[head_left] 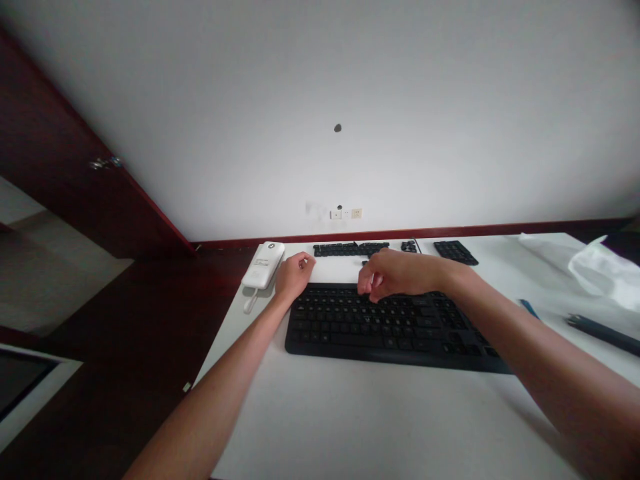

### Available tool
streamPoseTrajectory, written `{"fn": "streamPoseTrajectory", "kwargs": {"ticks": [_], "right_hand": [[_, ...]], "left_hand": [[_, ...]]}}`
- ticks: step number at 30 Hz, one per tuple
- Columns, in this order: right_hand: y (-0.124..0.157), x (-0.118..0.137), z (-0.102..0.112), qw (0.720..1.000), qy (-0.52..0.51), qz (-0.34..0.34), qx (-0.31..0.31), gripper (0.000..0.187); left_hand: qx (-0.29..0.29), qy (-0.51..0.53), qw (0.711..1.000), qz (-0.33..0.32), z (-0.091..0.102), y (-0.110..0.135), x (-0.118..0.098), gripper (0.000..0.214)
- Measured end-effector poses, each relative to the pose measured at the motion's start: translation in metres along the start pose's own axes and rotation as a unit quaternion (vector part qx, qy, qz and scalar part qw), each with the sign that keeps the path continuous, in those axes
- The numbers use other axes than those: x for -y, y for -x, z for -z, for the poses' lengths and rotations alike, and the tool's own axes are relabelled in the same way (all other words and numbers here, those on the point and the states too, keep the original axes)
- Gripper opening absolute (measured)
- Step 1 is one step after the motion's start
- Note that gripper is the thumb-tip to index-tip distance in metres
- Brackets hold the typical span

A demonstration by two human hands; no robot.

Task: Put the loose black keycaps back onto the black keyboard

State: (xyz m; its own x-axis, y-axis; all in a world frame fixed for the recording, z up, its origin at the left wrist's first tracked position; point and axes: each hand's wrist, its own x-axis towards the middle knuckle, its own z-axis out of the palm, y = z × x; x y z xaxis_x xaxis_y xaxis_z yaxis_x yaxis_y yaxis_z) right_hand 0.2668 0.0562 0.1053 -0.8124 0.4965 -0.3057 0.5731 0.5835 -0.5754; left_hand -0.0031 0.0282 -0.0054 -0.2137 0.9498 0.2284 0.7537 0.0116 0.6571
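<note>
A black keyboard (pixel 350 339) lies across the white desk, its keys covering most of it. My left hand (pixel 296 272) rests at the keyboard's back left corner, fingers curled loosely with a hollow between them and no object visible there. Over the keyboard's back rows, my right hand (pixel 387 272) points downward with thumb and fingers drawn together; whatever the fingertips hold is hidden. Behind the keyboard, black keycaps (pixel 334 250) are lined up in rows, with a further block of keycaps (pixel 455 252) to the right.
A white power bank (pixel 263 265) with a short cable lies left of my left hand. On the right are a crumpled white plastic bag (pixel 607 273), a dark rod-like tool (pixel 603 332) and a thin blue item (pixel 529 308). The wall (pixel 250 133) stands behind the desk.
</note>
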Motion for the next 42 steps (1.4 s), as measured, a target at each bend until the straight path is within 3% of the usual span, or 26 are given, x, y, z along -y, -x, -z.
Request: {"fn": "streamPoseTrajectory", "kwargs": {"ticks": [4,10,16,23,42], "right_hand": [[-0.006,0.005,-0.008,0.997,0.013,-0.015,0.074,0.026],[-0.008,0.004,-0.015,0.996,0.018,-0.021,0.089,0.024],[-0.009,0.005,-0.022,0.996,0.022,-0.020,0.083,0.020],[-0.005,0.013,-0.033,0.996,0.063,-0.055,0.029,0.017],[-0.004,0.019,-0.032,0.993,0.081,-0.070,0.045,0.014]], "left_hand": [[0.005,0.000,1.000,0.002,0.000,0.000,0.000,0.030],[0.009,-0.003,1.000,0.002,-0.001,-0.001,0.000,0.030],[0.010,-0.003,1.000,-0.004,0.000,0.000,0.000,0.031],[0.006,-0.010,1.000,-0.006,-0.001,0.000,0.001,0.030],[0.015,-0.023,1.000,-0.003,0.002,0.000,-0.003,0.030]]}}
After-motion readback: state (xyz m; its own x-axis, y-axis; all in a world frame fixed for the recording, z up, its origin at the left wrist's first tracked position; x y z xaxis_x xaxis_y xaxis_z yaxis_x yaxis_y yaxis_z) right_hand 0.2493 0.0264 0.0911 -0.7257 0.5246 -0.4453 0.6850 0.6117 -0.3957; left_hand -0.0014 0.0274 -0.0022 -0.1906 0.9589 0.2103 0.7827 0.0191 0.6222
